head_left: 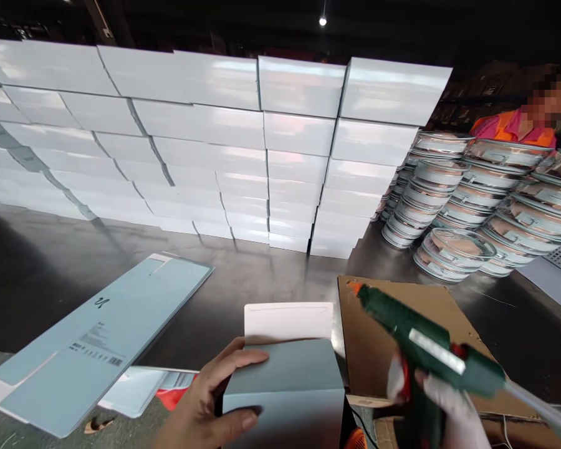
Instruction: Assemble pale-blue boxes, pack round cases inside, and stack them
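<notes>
Boxes first: a wall of glossy white rectangular cartons point(215, 143) runs across the far side of your dark, shiny table point(37, 268). It is stacked many layers high, and its right end stands just beside the stacks of round, clear-lidded metal containers point(477, 199). Behind those stacks, at the far right, is a person in an orange top point(509, 128).

Between the wall's foot and your work there is a broad strip of bare tabletop, which is your open room.

On your left a flat, pale-blue printed carton blank point(98, 343) lies at a slant. Its far corner points towards the middle of the table, and its near edge runs out of view.

On your right a brown corrugated cardboard sheet point(383, 337) lies flat, its left edge just beside the box you hold.

That pale blue-grey cardboard box point(285, 386) sits at the near edge, straight in front of you. Its white end flap point(287, 321) is open and pointing away from you.

Your left hand point(206, 405) is bare and grips the box's left side, fingers laid over the top face and thumb pressed against the front.

Your right hand point(449, 411), in a white glove, is closed round the handle of a dark green hot-glue gun point(430, 355), with a finger by the red trigger.

The gun's orange nozzle tip point(354, 288) hangs above the far left corner of the brown sheet, well clear of the box flap.
</notes>
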Available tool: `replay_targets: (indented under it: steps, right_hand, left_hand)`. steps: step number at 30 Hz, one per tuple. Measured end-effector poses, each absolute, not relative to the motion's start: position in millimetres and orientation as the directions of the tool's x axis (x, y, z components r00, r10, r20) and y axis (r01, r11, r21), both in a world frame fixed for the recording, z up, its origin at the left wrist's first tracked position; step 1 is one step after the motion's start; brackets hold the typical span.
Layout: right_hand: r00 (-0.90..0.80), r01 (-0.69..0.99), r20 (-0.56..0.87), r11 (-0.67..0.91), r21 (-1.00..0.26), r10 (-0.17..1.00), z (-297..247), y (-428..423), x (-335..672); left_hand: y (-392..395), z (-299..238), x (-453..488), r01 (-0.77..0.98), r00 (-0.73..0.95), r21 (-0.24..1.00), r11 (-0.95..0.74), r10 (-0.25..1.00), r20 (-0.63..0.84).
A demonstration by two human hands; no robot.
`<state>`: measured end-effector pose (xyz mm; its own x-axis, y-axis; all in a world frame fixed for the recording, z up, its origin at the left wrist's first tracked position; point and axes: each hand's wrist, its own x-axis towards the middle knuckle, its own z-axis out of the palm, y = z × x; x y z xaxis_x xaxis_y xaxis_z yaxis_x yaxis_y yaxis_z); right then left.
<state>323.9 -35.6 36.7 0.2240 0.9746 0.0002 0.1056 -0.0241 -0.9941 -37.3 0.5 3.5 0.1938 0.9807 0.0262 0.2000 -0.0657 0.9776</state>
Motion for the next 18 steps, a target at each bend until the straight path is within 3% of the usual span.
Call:
replay_targets:
  steps: [3,5,7,9,11,13,15,18]
  right_hand:
    - [0.374,-0.156,-0.311,-0.271,-0.95,0.873,43.9,-15.8,363.5]
    - [0.441,-0.098,-0.405,-0.406,-0.909,0.801,48.7,-13.0,388.6]
    - [0.488,0.07,-0.346,-0.431,-0.899,0.802,52.5,-17.7,397.8]
    - [0.493,0.176,-0.244,-0.37,-0.912,0.835,52.2,-24.1,381.7]
    - [0.392,0.203,-0.143,-0.237,-0.95,0.909,45.8,-27.3,343.1]
    - [0.042,0.134,0.012,0.006,-0.991,0.999,35.0,-26.4,297.5]
    - [-0.195,0.053,0.108,0.121,-0.991,0.975,24.3,-23.9,262.7]
    - [-0.253,0.152,0.215,0.259,-0.954,0.943,17.3,-20.2,246.4]
  left_hand:
    - [-1.6,-9.3,-42.9,0.239,0.233,0.969,-0.068,0.972,0.011]
    - [-1.9,-12.8,-43.8,0.277,0.271,0.956,-0.101,0.962,0.023]
    - [-1.8,-12.7,-42.6,0.282,0.288,0.953,-0.115,0.957,0.03]
    - [-1.7,-11.3,-39.6,0.274,0.27,0.956,-0.103,0.962,0.027]
    - [-1.8,-10.3,-34.2,0.267,0.261,0.959,-0.099,0.965,0.027]
    - [-2.7,-9.8,-26.4,0.218,0.275,0.97,-0.111,0.96,0.049]
    - [-4.9,-9.1,-17.2,0.083,0.237,0.99,-0.113,0.967,0.091]
    - [-8.0,-5.7,-8.0,-0.167,0.102,0.974,-0.15,0.98,0.169]
